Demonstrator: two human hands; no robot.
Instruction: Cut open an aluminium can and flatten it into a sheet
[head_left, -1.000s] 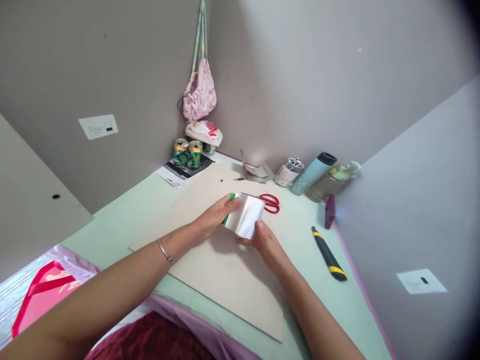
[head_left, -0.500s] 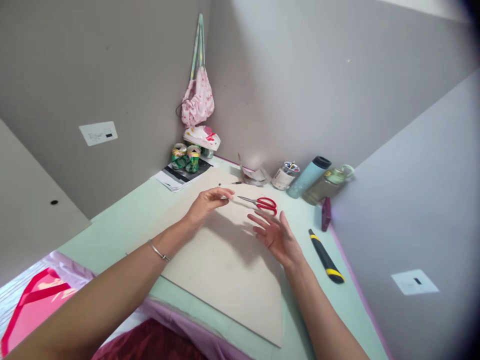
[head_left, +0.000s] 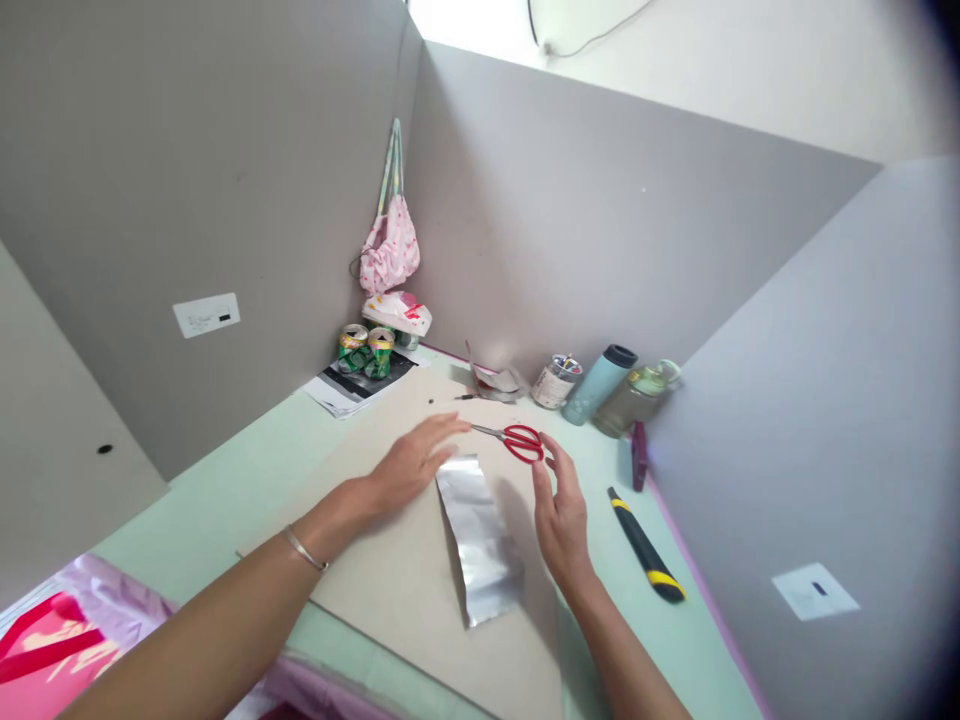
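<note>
A pair of red-handled scissors (head_left: 523, 442) lies on the pale board (head_left: 420, 590), its blades pointing left. My left hand (head_left: 412, 462) is over the board, fingers stretched out, with the fingertips close to the blade tips. Beside the red handles is my right hand (head_left: 564, 515), thumb and fingers apart; I cannot tell whether they touch the handles. Between my hands a strip of silver metal sheet (head_left: 480, 545), slightly curved, rests on the board. Neither hand holds it.
Crushed green cans (head_left: 380, 355) stand on papers at the back left. Behind the board are scraps (head_left: 497, 382), a jar of pens (head_left: 556, 384), a blue tumbler (head_left: 600, 388) and a green bottle (head_left: 634, 402). A black-and-yellow handled tool (head_left: 646, 545) lies at right.
The silver sheet now shows on the board, where I could not make it out before. My right hand has come up to the scissors' handles. The view has tilted upward.
</note>
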